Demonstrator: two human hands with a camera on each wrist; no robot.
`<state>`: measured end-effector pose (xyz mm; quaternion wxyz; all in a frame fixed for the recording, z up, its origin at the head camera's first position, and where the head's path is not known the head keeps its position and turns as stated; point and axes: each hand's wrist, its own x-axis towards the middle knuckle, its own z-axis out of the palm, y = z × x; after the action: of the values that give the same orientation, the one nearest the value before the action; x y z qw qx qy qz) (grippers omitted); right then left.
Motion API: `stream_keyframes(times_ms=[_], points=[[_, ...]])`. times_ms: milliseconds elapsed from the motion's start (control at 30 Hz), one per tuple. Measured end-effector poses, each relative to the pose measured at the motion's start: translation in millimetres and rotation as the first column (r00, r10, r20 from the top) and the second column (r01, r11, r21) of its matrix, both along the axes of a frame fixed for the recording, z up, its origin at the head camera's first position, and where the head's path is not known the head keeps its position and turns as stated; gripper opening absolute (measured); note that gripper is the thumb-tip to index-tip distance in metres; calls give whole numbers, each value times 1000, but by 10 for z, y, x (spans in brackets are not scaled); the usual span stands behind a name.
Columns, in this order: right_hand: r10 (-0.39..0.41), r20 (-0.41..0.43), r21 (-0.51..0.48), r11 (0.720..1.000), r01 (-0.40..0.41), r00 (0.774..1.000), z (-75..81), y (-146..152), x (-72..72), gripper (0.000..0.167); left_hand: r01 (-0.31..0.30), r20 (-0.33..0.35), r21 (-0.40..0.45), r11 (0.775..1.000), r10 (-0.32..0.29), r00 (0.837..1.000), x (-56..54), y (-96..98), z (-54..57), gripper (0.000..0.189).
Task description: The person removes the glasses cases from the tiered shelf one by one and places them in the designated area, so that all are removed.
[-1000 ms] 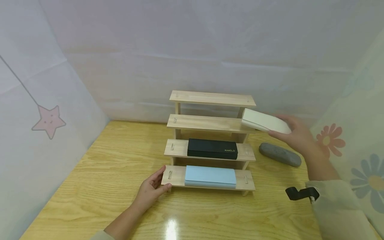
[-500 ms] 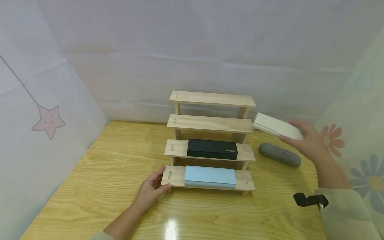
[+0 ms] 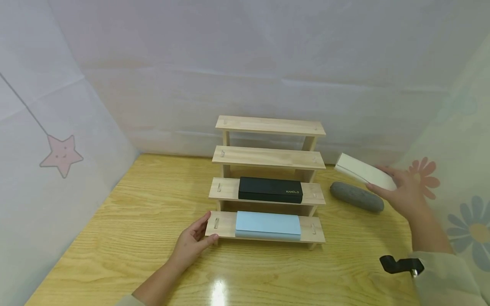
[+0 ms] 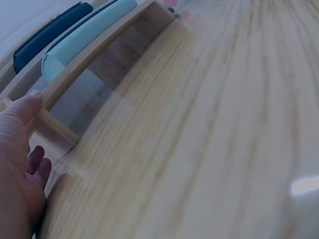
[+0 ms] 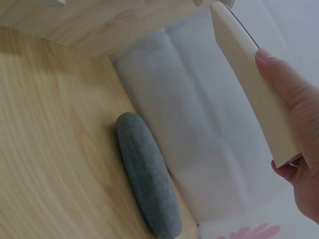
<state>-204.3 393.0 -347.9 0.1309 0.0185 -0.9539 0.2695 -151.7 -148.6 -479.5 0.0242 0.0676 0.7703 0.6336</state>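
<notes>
- Holding white case (image 3: 363, 172), right hand (image 3: 407, 191): thumb and fingers curled round one end; case aloft, right of wooden rack (image 3: 268, 157), near grey case (image 3: 357, 196).
- Left hand (image 3: 193, 242) pinching lowest shelf (image 3: 226, 227), left end.

Head view forward-down; wrist views closer; all share table (image 3: 134, 204).

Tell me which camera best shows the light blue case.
The head view: the light blue case lies whole and uncovered on the lowest shelf. The left wrist view shows it slanted, running to the top edge; the right wrist view misses it.
</notes>
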Motion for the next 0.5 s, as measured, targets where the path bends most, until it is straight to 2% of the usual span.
stream_keyframes(times_ms=[267, 500], points=[[-55, 25, 15, 998, 55, 998, -233, 53, 13, 79, -12, -6, -9, 1000, 11, 1000, -12, -10, -33, 74], [-62, 100, -41, 997, 67, 993, -427, 64, 75, 85, -9, -15, -15, 1000, 8, 1000, -12, -14, -31, 74]])
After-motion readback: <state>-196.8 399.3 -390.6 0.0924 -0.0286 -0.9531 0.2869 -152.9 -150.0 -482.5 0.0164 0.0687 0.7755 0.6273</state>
